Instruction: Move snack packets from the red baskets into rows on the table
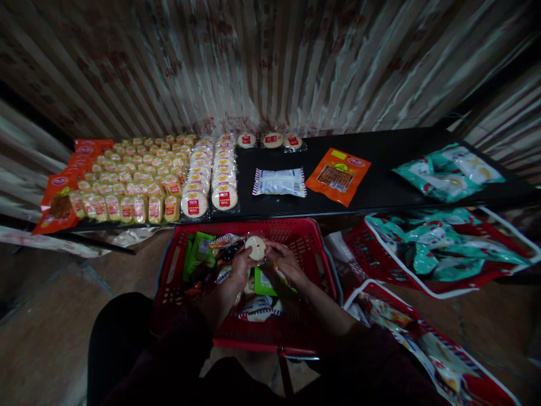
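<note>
A round pale cracker in a clear wrapper [255, 248] is held up over the red basket [247, 230] in front of me. My left hand [240, 268] grips it from the lower left, thumb near its face. On the other side, my right hand [287, 263] has its fingers closed at the wrapper's right edge. Below both hands the basket holds mixed packets, among them a green packet [198, 251], another green packet [264, 282] and a white striped packet [256, 309]. My hands and forearms hide part of the contents.
A black table [270, 210] carries rows of wrapped crackers [225, 197], small yellow cakes [139, 207], orange packets [59, 197], a white packet [279, 182], an orange packet [339, 176] and teal bags [448, 172]. Two more baskets stand right, one with teal bags [448, 248]. Curtains hang behind.
</note>
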The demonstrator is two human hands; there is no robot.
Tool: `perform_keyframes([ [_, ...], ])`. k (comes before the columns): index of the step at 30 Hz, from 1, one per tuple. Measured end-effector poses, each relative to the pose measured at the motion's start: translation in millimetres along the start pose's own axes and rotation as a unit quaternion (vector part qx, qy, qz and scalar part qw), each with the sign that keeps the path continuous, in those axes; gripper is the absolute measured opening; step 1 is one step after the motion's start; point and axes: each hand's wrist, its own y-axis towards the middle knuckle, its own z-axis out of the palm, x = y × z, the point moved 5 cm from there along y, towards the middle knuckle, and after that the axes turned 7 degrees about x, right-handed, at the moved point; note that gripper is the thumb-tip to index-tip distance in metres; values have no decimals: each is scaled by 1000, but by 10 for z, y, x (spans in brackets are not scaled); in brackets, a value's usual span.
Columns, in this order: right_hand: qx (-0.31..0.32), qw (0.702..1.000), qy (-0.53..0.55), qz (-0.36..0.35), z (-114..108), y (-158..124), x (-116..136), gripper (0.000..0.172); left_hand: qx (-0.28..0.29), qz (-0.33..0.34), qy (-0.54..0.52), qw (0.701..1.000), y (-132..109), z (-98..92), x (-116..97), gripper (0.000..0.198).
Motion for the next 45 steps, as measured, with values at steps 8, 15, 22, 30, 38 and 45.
perform_keyframes([
  [8, 46, 990, -130, -9, 71, -69, 128, 51, 57, 11, 38, 998, 11, 77, 131, 51],
  [15, 31, 996, -69, 44, 66, -102, 41, 51, 63, 53, 161, 984, -65, 97, 66, 37],
  [22, 62, 982, 152, 95, 165, -122, -35, 53, 36, 89, 210, 973, 8, 44, 96, 44],
  [30, 47, 989, 119, 69, 154, -171, 137, 57, 6, 134, 210, 968, 1, 45, -39, 41],
  [38, 64, 988, 137, 34, 72, -268, 166, 65, -7, 151, 226, 962, -82, 110, -218, 37],
  [45, -26, 990, 138, 28, 45, -306, 195, 75, 10, 222, 313, 924, -240, 209, -374, 40],
])
